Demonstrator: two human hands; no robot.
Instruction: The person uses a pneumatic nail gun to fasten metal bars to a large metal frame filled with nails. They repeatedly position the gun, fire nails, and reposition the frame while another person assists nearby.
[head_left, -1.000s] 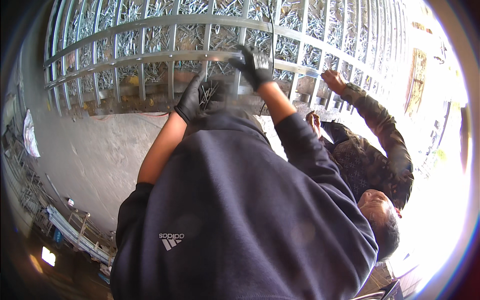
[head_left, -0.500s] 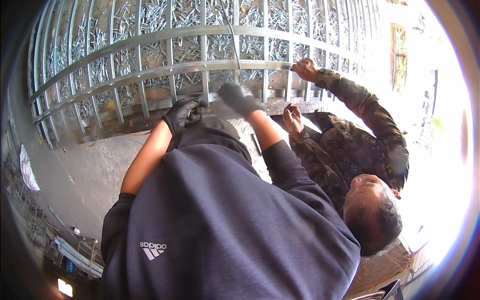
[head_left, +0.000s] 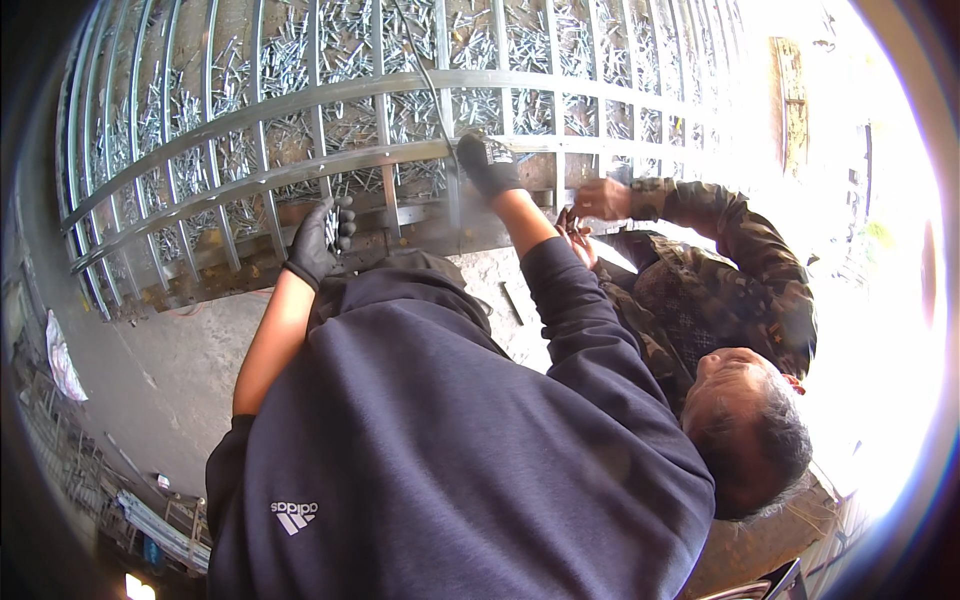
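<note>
A metal frame of long curved rails (head_left: 390, 153) and many crossing bars (head_left: 268, 220) lies in front of me. My left hand (head_left: 318, 243), in a dark glove, is turned palm inward near the frame's near edge. Its fingers curl around several small shiny metal pins (head_left: 332, 226). Farther to the right, my gloved right hand (head_left: 487, 165) rests at the nearer rail, beside a thin dark cable (head_left: 432, 92). Its fingers are bent together, and whatever they pinch is hidden under the glove.
Loose metal pins (head_left: 410, 112) lie scattered on the worktop below the bars. At my right a co-worker in a camouflage jacket (head_left: 745, 235) holds both hands (head_left: 600, 200) close together near the frame's edge. Concrete floor (head_left: 190, 355) shows at left.
My right hand has moved up onto the nearer rail. My left hand has shifted left and turned, showing the pins. The co-worker's upper hand has left the rail and come down beside the other.
</note>
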